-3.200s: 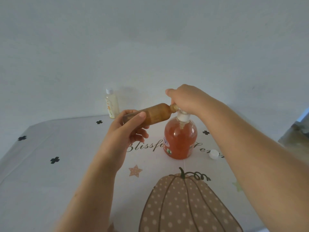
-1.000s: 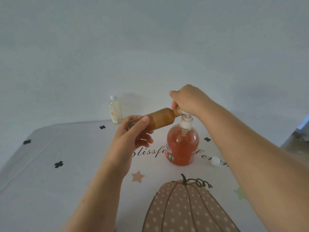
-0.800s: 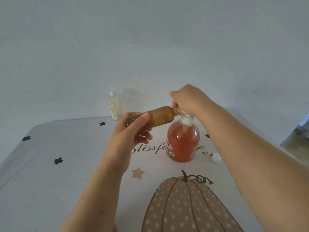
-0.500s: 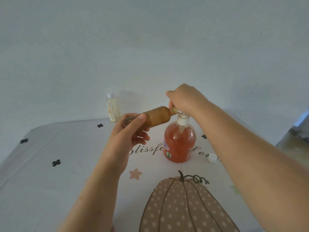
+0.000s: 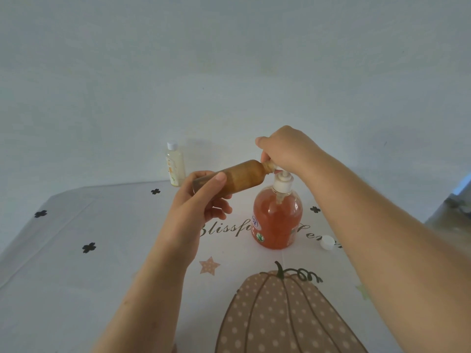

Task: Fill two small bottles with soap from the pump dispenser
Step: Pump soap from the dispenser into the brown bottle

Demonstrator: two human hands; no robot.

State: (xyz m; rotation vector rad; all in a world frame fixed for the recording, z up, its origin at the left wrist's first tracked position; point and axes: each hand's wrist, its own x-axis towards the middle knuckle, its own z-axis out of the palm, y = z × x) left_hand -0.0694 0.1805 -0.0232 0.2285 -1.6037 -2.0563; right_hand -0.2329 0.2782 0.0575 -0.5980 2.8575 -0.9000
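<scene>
I am reading script lettering "Blissf…" printed on the tablecloth covering the bench, continuing "…en" beyond the pump dispenser; the dispenser's label and the far small bottle's print are showing nothing legible.

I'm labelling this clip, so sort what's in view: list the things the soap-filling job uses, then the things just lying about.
In use:
- left hand holding the amber bottle
- right hand on the pump dispenser
- pale bottle, capped, by the wall
- loose white cap

Lying about:
- only the pumpkin tablecloth
</scene>
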